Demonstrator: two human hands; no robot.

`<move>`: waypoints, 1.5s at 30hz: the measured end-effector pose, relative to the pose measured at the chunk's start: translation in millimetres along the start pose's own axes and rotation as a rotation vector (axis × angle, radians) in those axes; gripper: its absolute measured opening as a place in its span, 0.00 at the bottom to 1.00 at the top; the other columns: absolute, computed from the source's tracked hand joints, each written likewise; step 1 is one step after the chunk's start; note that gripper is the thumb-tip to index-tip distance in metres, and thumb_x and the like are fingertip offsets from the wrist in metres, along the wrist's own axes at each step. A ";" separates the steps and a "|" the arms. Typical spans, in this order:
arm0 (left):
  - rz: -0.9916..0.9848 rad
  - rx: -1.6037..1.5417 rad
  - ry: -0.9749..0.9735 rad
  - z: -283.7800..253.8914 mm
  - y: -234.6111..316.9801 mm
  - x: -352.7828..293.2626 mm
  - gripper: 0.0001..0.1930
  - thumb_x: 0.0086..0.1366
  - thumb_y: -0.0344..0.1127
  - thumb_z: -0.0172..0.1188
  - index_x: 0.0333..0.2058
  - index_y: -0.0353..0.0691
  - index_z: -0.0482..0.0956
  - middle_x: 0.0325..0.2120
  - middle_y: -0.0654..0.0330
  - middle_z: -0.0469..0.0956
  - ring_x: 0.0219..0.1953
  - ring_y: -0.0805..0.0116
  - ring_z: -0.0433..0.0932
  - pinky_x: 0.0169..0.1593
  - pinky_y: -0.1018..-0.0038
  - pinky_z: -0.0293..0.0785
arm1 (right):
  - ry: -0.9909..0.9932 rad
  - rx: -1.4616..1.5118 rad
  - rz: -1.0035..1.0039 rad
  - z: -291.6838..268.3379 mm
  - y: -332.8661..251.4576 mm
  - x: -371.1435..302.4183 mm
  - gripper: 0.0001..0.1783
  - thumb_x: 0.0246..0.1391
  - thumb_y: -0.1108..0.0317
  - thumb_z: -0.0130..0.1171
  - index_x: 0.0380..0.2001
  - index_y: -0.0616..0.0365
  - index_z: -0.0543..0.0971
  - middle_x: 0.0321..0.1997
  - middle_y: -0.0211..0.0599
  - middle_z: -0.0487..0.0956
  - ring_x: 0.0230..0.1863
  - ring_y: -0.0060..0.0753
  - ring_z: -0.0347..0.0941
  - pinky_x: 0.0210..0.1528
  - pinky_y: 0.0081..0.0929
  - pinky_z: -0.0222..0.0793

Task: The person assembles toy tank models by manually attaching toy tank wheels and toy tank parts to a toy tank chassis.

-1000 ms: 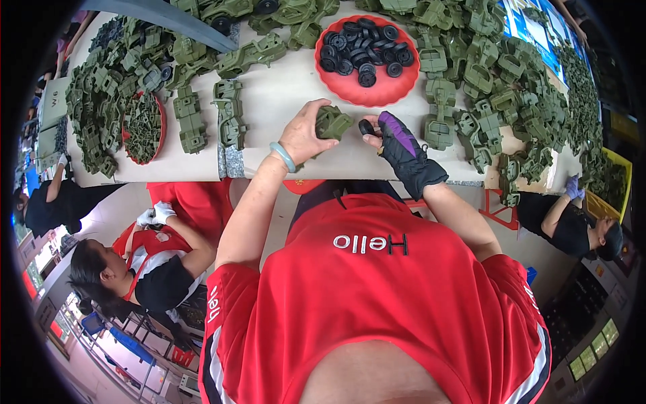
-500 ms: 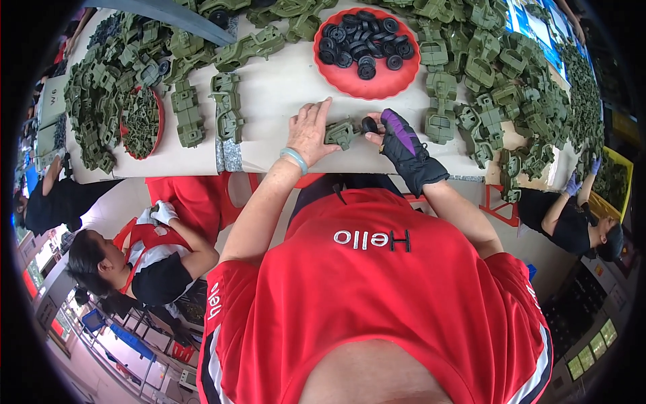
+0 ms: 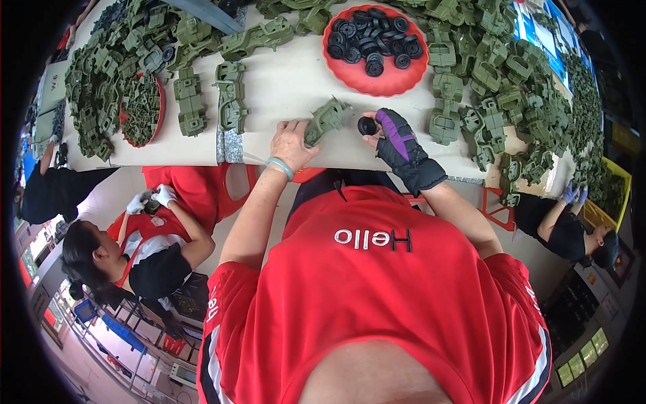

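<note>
Bare but for a pale bracelet at the wrist, my left hand (image 3: 295, 143) grips the near end of an olive-green toy vehicle body (image 3: 328, 121), tilted above the table. My right hand (image 3: 398, 140), in a black and purple fingerless glove, pinches a small black toy wheel (image 3: 367, 126) in its fingertips. A gap separates the wheel from the vehicle body. Beyond my hands, a red scalloped plate (image 3: 377, 84) carries a heap of black wheels (image 3: 373, 40).
Green vehicle bodies lie piled along the left (image 3: 101, 87) and right (image 3: 498, 67). A red dish (image 3: 160, 121) of small green parts stands at left. A grey metal bar (image 3: 205, 13) crosses the far left. Co-workers sit at left (image 3: 145, 249) and right (image 3: 568, 222).
My left hand has moved slightly left and turned the vehicle body more upright, away from the wheel. The wheel in my right hand now shows its round face.
</note>
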State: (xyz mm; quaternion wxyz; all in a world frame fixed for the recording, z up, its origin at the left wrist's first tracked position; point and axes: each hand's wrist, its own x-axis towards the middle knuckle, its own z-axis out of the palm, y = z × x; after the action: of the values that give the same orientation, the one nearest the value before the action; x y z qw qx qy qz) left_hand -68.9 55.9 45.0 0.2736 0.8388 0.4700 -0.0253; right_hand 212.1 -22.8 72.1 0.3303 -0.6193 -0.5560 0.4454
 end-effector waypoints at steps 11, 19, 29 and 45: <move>-0.256 -0.001 0.137 34.2 34.9 -6.0 0.35 0.54 0.58 0.69 0.53 0.37 0.78 0.45 0.53 0.81 0.52 0.54 0.78 0.52 0.56 0.75 | -0.039 -0.369 -0.249 7.9 -40.6 30.5 0.29 0.51 0.70 0.70 0.57 0.56 0.77 0.47 0.45 0.80 0.48 0.49 0.78 0.53 0.42 0.74; -0.276 0.006 0.096 31.0 38.2 -4.4 0.35 0.53 0.58 0.68 0.53 0.38 0.78 0.43 0.53 0.82 0.51 0.54 0.79 0.51 0.55 0.77 | -0.107 -0.569 -0.430 21.6 -44.8 60.2 0.30 0.46 0.67 0.73 0.55 0.54 0.79 0.44 0.46 0.81 0.50 0.53 0.76 0.52 0.47 0.73; -0.233 0.010 0.194 36.6 36.6 -3.7 0.30 0.52 0.55 0.70 0.47 0.39 0.79 0.39 0.55 0.82 0.47 0.55 0.79 0.49 0.56 0.76 | -0.070 -0.611 -0.382 26.4 -33.4 48.9 0.30 0.46 0.61 0.74 0.54 0.56 0.80 0.43 0.46 0.81 0.47 0.52 0.76 0.51 0.48 0.72; -0.103 0.012 0.289 59.3 23.9 -11.6 0.35 0.51 0.59 0.72 0.48 0.36 0.79 0.38 0.54 0.81 0.46 0.53 0.79 0.48 0.56 0.77 | -0.347 -0.840 -0.837 61.0 -73.2 113.2 0.16 0.48 0.60 0.60 0.41 0.51 0.81 0.42 0.40 0.81 0.46 0.44 0.78 0.50 0.45 0.73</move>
State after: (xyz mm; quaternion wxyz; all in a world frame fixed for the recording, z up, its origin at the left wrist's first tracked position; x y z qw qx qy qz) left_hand -43.6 8.5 8.5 0.1964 0.8102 0.5466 0.0788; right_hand 125.5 95.2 94.0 0.1097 -0.3441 -0.9253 0.1155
